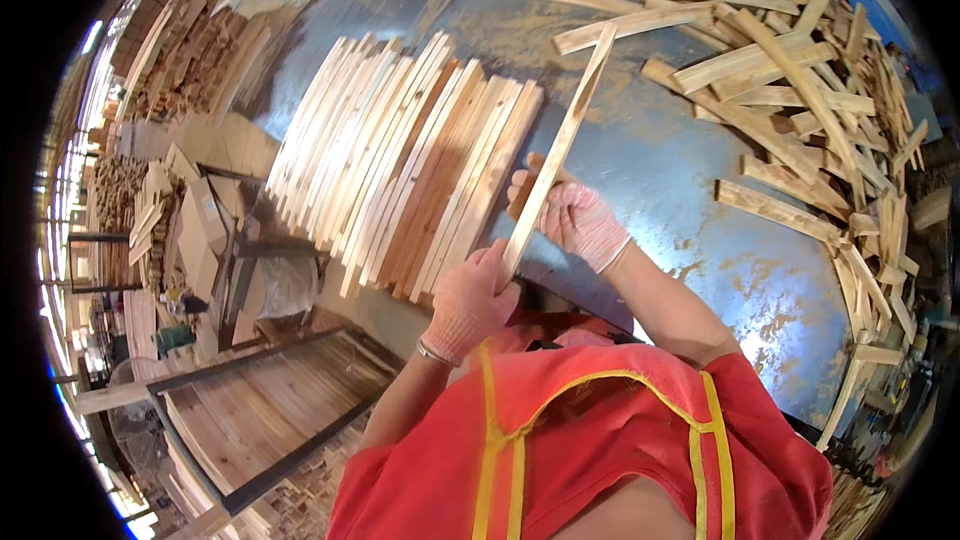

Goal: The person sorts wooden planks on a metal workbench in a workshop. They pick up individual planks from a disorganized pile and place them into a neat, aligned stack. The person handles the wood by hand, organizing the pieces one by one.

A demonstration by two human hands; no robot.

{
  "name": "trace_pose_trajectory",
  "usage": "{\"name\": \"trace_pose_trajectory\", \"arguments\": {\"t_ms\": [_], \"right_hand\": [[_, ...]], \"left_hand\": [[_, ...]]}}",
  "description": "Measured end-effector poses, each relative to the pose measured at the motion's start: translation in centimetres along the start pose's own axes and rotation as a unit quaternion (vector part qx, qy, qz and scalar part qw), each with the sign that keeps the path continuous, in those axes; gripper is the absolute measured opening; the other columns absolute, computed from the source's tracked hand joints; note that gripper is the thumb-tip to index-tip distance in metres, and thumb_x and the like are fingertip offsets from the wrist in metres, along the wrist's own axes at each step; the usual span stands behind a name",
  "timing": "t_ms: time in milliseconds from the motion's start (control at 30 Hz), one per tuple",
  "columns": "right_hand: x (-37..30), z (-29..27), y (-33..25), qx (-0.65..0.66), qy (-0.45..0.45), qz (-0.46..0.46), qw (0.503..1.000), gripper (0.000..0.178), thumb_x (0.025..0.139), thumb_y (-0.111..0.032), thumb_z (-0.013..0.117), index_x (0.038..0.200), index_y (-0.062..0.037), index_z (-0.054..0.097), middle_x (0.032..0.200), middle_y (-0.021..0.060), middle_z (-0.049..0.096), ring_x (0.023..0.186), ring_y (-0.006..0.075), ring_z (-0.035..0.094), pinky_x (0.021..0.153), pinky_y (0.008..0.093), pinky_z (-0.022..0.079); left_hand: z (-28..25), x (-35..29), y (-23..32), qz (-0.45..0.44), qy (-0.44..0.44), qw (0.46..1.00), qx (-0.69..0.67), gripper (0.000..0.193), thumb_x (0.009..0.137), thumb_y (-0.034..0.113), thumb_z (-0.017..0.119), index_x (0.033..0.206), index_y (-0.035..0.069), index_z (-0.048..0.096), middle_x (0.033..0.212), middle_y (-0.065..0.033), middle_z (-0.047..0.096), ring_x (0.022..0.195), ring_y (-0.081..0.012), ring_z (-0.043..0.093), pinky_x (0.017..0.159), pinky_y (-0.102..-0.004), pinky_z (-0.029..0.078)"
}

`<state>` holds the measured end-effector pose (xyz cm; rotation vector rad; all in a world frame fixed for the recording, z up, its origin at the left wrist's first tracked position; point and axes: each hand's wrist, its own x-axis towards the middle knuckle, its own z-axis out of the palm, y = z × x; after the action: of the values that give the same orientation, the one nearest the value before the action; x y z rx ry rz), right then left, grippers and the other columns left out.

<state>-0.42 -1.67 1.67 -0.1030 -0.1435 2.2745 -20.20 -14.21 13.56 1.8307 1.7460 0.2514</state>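
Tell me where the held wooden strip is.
In the head view, the held strip slants through the centre, just right of the lined-up planks, its near end in the left hand, the right hand farther up.

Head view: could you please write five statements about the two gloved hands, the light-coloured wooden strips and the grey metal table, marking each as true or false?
1. The left hand in a pinkish knit glove grips the near end of a long, narrow wooden strip. True.
2. The right hand is bare. False: the right hand also wears a glove.
3. The orderly row of straight, light-coloured wooden strips lies right of the held strip. False: the row lies to its left.
4. Loose, jumbled wooden pieces lie on the right side of the grey metal table. True.
5. The red cloth garment has blue trim. False: the garment has yellow trim.
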Motion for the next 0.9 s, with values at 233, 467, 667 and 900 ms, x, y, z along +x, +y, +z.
{"name": "trace_pose_trajectory", "arguments": {"t_ms": [233,467,667,900], "right_hand": [[-4.6,2.3,0.0,-0.191,0.155,-0.029,0.969,0.058,0.098,-0.013,0.075,0.151,-0.0047,0.055,0.135,0.0175,0.068,0.116,0.0317,0.07,0.106,0.0496,0.057],[-13.4,-1.0,-1.8,-0.243,0.283,-0.068,0.925,0.071,0.099,-0.006,0.069,0.164,-0.0005,0.04,0.105,0.0041,0.065,0.086,0.0141,0.062,0.073,0.029,0.051],[-22.7,-4.2,-3.9,-0.12,0.388,-0.184,0.895,0.067,0.101,0.0,0.067,0.163,-0.0004,0.042,0.102,0.0073,0.064,0.084,0.0184,0.063,0.071,0.0339,0.051],[-37.6,-5.9,-16.8,-0.28,0.444,-0.313,0.792,0.013,0.099,-0.01,0.073,0.11,-0.0098,0.066,0.089,0.0038,0.061,0.084,0.0208,0.064,0.071,0.0361,0.053]], "left_hand": [[1.7,2.5,-5.9,0.145,0.19,0.962,0.135,0.058,0.083,0.019,0.078,0.136,0.002,0.066,0.126,-0.0211,0.07,0.108,-0.0427,0.07,0.091,-0.0495,0.058],[0.3,3.7,-24.3,0.146,0.337,0.862,0.35,0.052,0.103,0.025,0.062,0.149,0.002,0.056,0.135,-0.0178,0.069,0.11,-0.0373,0.07,0.088,-0.0517,0.058],[-1.9,6.2,-19.5,-0.009,0.148,0.974,0.172,0.071,0.089,0.023,0.074,0.152,-0.001,0.051,0.143,-0.0259,0.061,0.129,-0.0469,0.059,0.111,-0.0522,0.049],[-1.9,5.2,-1.3,-0.165,0.051,0.849,0.5,0.062,0.093,0.056,0.071,0.135,0.009,0.069,0.124,-0.0209,0.072,0.116,-0.0364,0.071,0.095,-0.056,0.057]]}}
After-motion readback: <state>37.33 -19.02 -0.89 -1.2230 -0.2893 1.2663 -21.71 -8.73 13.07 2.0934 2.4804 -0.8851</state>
